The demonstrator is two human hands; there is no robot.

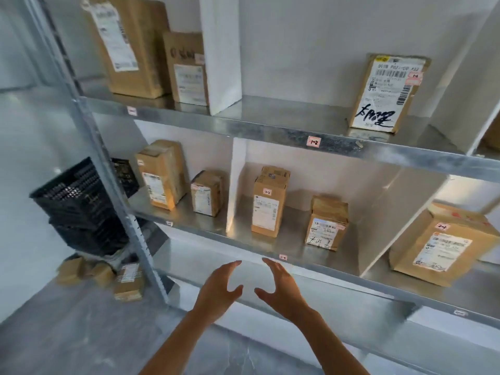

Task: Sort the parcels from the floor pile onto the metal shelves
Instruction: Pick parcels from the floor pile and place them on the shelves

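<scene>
- Floor pile (128, 282): small brown parcels lie low on the left at the foot of the shelf post (113, 185), below stacked black crates (73, 201). Their long axes are mixed, and the picture is blurred there.
- Metal shelves (292, 247): white dividers (220, 50) split each level into bays. The front lip of the middle level runs down to the right.
- Open room, upper level: a broad bare stretch lies between the divider and the handwritten parcel (387, 93).
- Open room, middle level: a bare strip lies in front of the centre-bay parcels, with gaps beside each.
- Left hand (216, 290): released, fingers spread and lightly curved, palm turned inward. It holds nothing and hangs just before the middle lip.
- Right hand (284, 290): likewise released and empty, palm facing the left hand, the two apart. Its fingertips are near the small pink lip label (282, 256).
- Tall parcel (269, 204): centre bay, upright, long axis vertical, label facing out.
- Squat parcel (327, 223): just to its right and apart from it, upright, label facing out.
- Large parcel (438, 247): right bay, tilted, label facing out.
</scene>
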